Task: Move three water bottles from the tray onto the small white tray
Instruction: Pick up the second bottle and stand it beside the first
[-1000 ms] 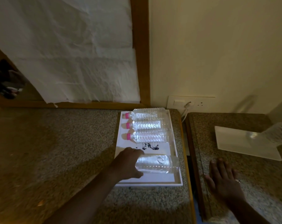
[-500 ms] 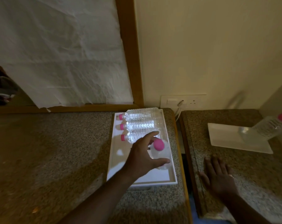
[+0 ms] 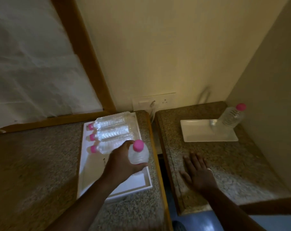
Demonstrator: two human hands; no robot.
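My left hand grips a clear water bottle with a pink cap, held upright above the right side of the large white tray. Three more pink-capped bottles lie side by side at the far end of that tray. On the right counter sits the small white tray, with one bottle standing at its far right end. My right hand lies flat, fingers spread, on the right counter in front of the small tray.
A dark gap separates the left granite counter from the right one. A wall socket with a plugged cable is behind the gap. A wooden-framed panel stands at the back left; a wall closes the right side.
My left hand took the nearest lying bottle off the large tray, turned it upright and lifted it toward the right. My right hand stayed flat on the right counter.
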